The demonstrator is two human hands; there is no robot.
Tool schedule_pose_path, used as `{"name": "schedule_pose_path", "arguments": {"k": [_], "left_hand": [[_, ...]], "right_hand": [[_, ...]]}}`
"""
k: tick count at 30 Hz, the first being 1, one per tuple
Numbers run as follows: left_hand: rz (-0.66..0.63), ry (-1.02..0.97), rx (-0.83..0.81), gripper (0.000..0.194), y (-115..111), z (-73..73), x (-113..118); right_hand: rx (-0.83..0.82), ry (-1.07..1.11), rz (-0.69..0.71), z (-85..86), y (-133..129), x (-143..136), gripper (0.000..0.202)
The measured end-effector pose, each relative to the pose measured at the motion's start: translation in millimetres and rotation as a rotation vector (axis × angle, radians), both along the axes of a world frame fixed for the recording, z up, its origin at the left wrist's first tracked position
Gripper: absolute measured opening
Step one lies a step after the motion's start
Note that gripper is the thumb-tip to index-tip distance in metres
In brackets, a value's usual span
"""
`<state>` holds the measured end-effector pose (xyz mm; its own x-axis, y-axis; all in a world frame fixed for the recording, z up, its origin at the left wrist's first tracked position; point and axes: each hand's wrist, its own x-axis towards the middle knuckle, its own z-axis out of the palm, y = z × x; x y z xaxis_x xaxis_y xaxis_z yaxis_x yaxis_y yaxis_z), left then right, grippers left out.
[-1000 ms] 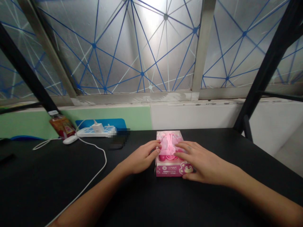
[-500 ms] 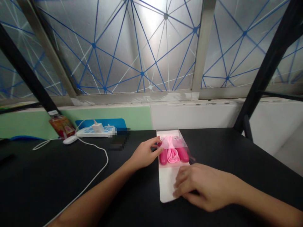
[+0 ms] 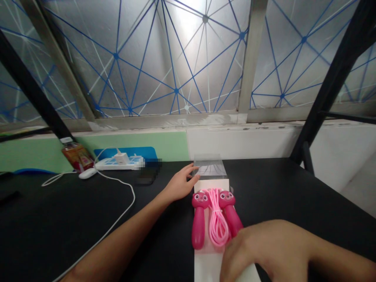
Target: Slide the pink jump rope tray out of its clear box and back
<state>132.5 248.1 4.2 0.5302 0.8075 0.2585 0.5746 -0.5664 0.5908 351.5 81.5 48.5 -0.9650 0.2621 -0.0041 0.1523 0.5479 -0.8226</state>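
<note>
A pink jump rope (image 3: 217, 229) lies bundled on a white card (image 3: 208, 268), its two dark pink handles bearing animal faces. The card has come most of the way out of a clear plastic box (image 3: 210, 168), and only its far end is still near the opening. My left hand (image 3: 181, 183) pinches the box's left side between thumb and fingers. Over the card's near right part, my right hand (image 3: 264, 248) is closed on the card, with its fingertips hidden beneath the hand. That hand also covers the lower end of the right handle.
On the black desk (image 3: 164, 243), a white cable (image 3: 125, 184) runs along the left. At the back left are a power strip (image 3: 110, 162) with a plug, a tilted bottle (image 3: 76, 156) and a pixelated dark object (image 3: 148, 172). Black frame posts (image 3: 326, 78) rise at the sides.
My right hand has drawn the card and jump rope toward me, out of the clear box. The animal-faced handle tops are now uncovered. My left hand stays at the box.
</note>
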Motion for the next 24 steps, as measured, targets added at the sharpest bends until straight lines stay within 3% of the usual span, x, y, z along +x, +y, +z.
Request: {"name": "schedule_pose_path", "arguments": {"k": [3, 6, 8, 12, 15, 24], "left_hand": [[-0.007, 0.020, 0.065, 0.047, -3.6, -0.4, -2.0], [0.009, 0.019, 0.206, 0.042, -12.1, 6.0, -7.3], [0.002, 0.077, 0.246, 0.035, -21.9, 14.1, -12.4], [-0.171, 0.266, 0.041, 0.034, -46.6, 30.6, -16.8], [-0.249, 0.325, 0.029, 0.036, -58.6, 36.4, -13.7], [-0.266, 0.374, -0.027, 0.033, -49.7, 36.8, -21.7]], "right_hand": [[0.021, 0.078, -0.289, 3.5, 10.8, 8.7, 0.032], [0.371, 0.018, -0.764, -5.2, 28.7, 20.8, 0.021], [0.591, -0.115, -0.922, -15.0, 39.2, 27.3, 0.023], [0.621, -0.216, -0.921, -29.5, 47.3, 30.9, 0.039], [0.551, -0.173, -0.871, -32.7, 46.8, 27.8, 0.030], [0.457, -0.119, -0.898, -34.3, 55.1, 23.8, 0.023]]}}
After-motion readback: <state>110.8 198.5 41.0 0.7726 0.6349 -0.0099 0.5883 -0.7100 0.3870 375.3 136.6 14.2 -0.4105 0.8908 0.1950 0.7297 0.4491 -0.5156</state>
